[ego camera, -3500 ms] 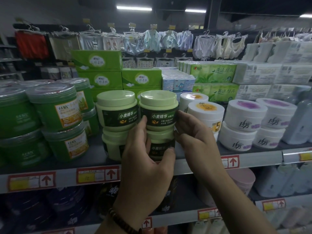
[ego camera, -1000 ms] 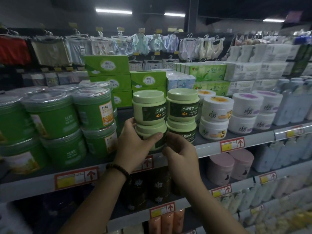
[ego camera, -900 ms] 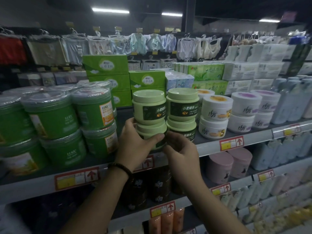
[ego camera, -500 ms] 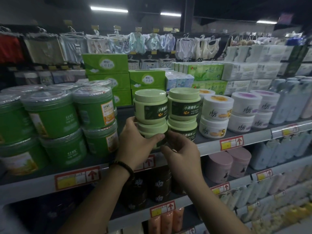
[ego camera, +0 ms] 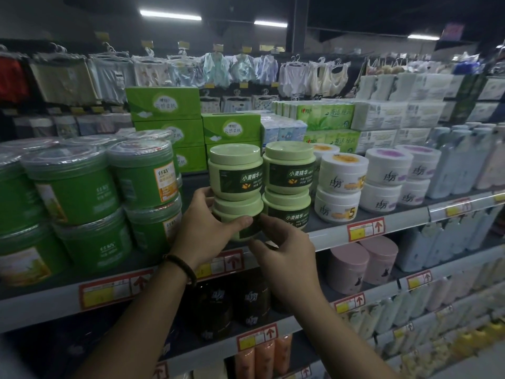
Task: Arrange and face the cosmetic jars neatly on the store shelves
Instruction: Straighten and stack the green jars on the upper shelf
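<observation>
Pale green cosmetic jars with dark labels stand in two stacks of two on the grey shelf. My left hand grips the lower left jar from its left side, thumb across the front. My right hand pinches the same jar at its lower right front. That jar's label is mostly hidden by my fingers. The upper left jar rests on it, label turned slightly right. The right stack, upper jar and lower jar, shows its labels to the front.
Big dark green tubs stand stacked to the left, white jars stacked to the right, then pale bottles. Green tissue boxes sit behind. Dark jars and pink jars fill the shelf below.
Both hands stay on the lower left jar; my right-hand fingers have shifted a little along its lower front. The upper left jar's label has turned slightly more to the front.
</observation>
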A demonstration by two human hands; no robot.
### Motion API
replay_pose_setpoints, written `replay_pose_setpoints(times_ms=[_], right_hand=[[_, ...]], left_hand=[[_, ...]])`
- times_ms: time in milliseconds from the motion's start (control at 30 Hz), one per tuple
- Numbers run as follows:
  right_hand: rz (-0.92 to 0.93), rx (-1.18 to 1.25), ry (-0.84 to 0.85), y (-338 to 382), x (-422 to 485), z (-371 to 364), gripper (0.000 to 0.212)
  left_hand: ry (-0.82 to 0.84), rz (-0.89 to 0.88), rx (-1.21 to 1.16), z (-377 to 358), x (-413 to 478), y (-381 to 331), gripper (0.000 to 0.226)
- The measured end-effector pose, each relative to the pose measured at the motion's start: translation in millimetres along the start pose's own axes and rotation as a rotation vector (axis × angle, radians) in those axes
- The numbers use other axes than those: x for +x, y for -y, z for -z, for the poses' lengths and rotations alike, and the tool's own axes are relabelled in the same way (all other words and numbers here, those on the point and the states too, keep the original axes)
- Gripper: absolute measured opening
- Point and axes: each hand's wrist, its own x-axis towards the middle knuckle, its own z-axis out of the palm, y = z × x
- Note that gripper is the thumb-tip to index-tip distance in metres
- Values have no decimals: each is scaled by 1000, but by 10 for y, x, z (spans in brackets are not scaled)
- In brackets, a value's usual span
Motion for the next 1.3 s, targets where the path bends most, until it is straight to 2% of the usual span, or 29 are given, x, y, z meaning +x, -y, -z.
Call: replay_pose_setpoints(times_ms=[200,533,600,733,933,1167,1300], right_hand=[[15,6,15,25,-78,-23,55],[22,18,20,-2,-78,-31,60],[9,36,-1,-14,-62,-16,60],[-26,77,-9,-49,-16,17,56],[-38,58,22,-41,43,-3,49],[-34,73,32,-35,58,-41,63],[-46,63,34,-16,55,-25,56]], left_hand=[[28,95,-116,54,17,11,110],[49,96,-159,87,36,48,121],[53,83,-122,75,12,-1,119],[3,-6,-14,8,-47,-48,99],[-81,-68,87,-99,-55,-25,109],[-110,-46,99,-79,-61,-35,96],[-92,-38,109,-43,-39,-45,98]])
